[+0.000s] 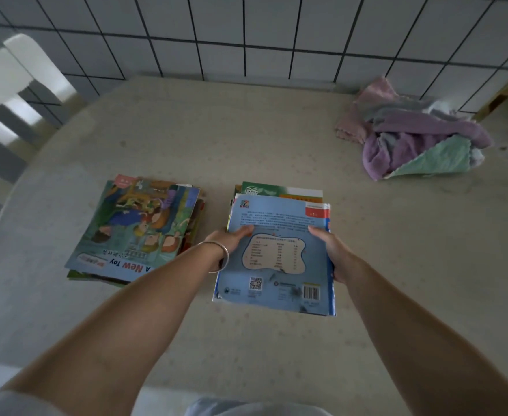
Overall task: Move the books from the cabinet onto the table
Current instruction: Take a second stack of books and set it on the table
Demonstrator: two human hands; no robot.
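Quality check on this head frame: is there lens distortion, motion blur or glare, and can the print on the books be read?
Head view: strong wide-angle bowing, the wall tiles and table edge curve; the white chair at the left is smeared by blur; light is dim and flat, with no glare; "A New Toy" reads on the left stack, but the small print on the blue book between both hands is illegible.

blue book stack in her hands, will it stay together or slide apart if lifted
The blue book stack looks like thin, glossy paperbacks, so they would probably flex and slip against each other. Both the left hand and right hand clamp its sides, which likely keeps them squared.
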